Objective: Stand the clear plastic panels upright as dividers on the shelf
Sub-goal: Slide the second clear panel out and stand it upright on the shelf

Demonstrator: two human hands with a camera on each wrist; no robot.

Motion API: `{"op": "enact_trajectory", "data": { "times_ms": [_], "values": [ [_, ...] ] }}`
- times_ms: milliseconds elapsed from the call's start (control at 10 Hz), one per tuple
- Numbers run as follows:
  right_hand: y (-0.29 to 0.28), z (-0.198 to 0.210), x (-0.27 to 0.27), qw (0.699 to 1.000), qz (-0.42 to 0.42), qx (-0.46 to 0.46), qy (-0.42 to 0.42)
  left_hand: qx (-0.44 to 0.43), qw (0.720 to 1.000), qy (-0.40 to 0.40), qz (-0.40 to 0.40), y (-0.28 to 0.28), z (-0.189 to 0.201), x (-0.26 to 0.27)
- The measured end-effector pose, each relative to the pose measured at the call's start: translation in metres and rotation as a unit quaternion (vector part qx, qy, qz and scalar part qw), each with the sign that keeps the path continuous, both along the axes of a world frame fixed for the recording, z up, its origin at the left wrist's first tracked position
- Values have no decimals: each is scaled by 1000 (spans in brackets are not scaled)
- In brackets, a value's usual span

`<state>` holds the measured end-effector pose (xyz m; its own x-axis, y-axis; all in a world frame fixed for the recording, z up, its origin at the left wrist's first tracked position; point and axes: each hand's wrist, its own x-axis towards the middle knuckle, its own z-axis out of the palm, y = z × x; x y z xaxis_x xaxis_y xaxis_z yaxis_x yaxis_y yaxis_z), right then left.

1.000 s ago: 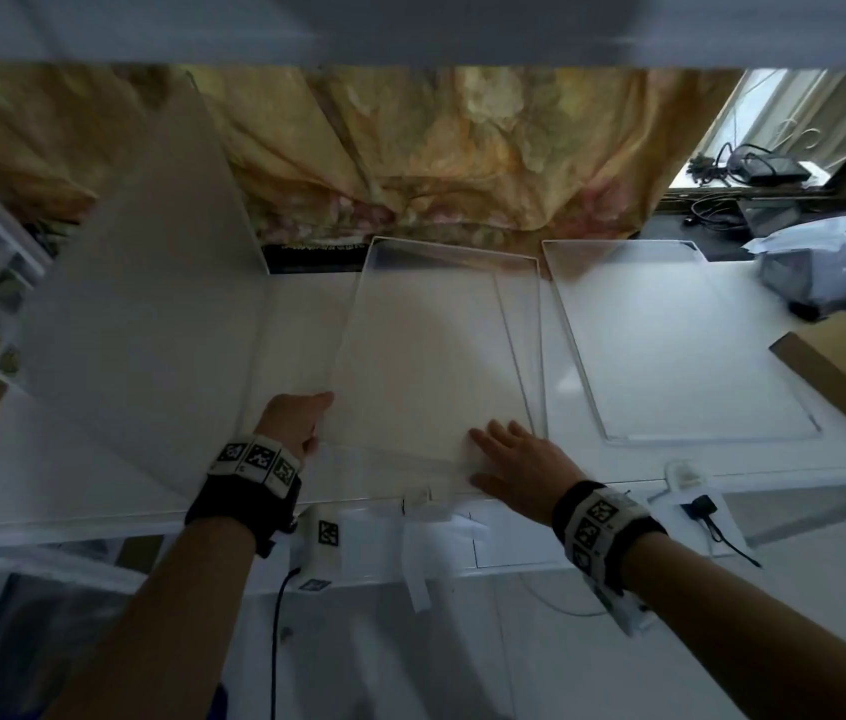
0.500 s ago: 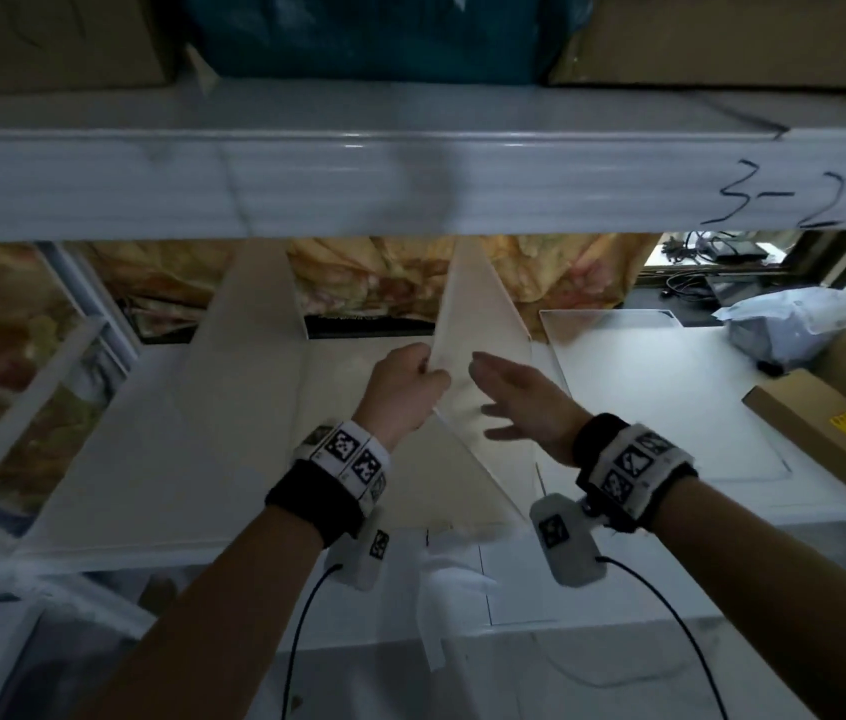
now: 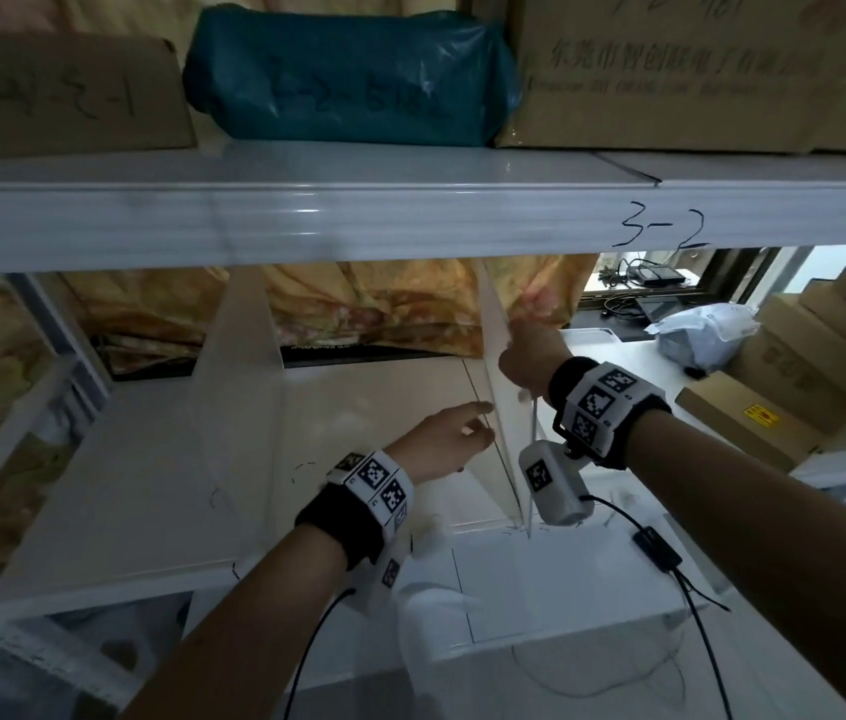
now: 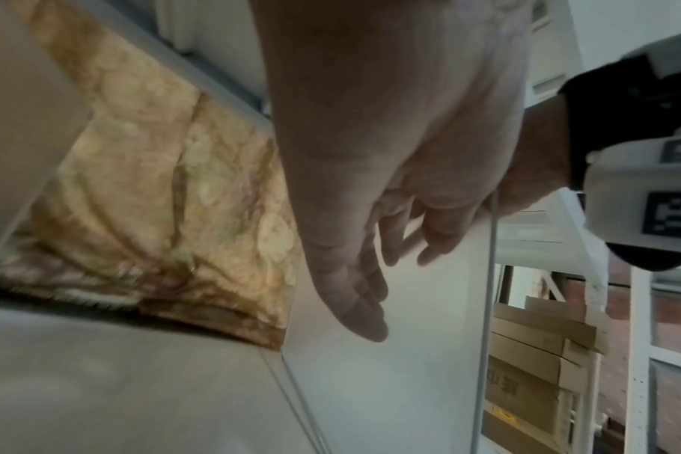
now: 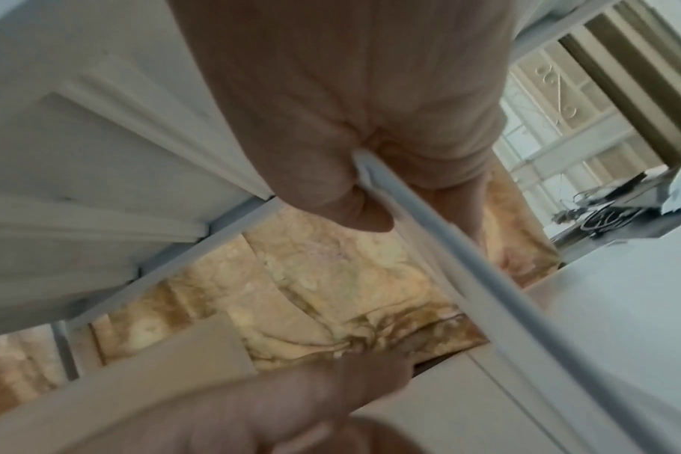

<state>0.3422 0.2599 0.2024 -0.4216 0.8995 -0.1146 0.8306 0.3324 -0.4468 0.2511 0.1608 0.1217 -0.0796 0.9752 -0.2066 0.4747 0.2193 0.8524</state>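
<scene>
A clear plastic panel [image 3: 499, 387] stands nearly upright on the white shelf [image 3: 150, 485], near its middle. My right hand [image 3: 517, 366] grips the panel's front edge; in the right wrist view the thumb [image 5: 354, 212] and fingers pinch that edge [image 5: 486, 276]. My left hand [image 3: 480, 420] reaches in from the left, its straight fingers [image 4: 354, 307] against the panel's left face [image 4: 370, 384]. Another panel [image 3: 241, 366] stands upright further left, with no hand on it.
The upper shelf beam [image 3: 410, 215], marked 3-2, runs just above the panels' tops. Cardboard boxes [image 3: 753, 418] and a grey parcel bag [image 3: 706, 330] lie at the right. A teal bag [image 3: 348, 75] and boxes sit on the shelf above. Patterned cloth [image 3: 384, 309] hangs behind.
The middle panel has swung from tilted to nearly upright and shifted right. My left hand has let go of its edge and now touches its face; my right hand has taken the edge.
</scene>
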Motion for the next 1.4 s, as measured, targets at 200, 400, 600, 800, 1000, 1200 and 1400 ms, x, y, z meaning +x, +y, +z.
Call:
{"op": "enact_trajectory", "data": {
  "times_ms": [200, 400, 600, 800, 1000, 1200, 1400],
  "values": [
    [11, -2, 16, 992, -57, 41, 104, -42, 995, -56, 68, -17, -37, -10],
    [-6, 15, -4, 975, -46, 22, 216, -60, 957, -223, 174, -16, -68, -18],
    [-42, 14, -17, 970, -2, 22, 243, -90, 931, -283, 214, -12, -97, -25],
    [-41, -6, -24, 971, 13, 37, 236, -103, 922, -305, 214, -5, -110, -27],
    [-38, -7, -27, 971, 12, 37, 237, -120, 907, -336, 226, 5, -108, -25],
    [-40, -8, -31, 972, 19, 38, 232, -117, 911, -324, 226, 4, -105, -26],
    [-41, -5, -34, 971, 26, 46, 234, -115, 911, -323, 230, 6, -100, -27]
  ]
}}
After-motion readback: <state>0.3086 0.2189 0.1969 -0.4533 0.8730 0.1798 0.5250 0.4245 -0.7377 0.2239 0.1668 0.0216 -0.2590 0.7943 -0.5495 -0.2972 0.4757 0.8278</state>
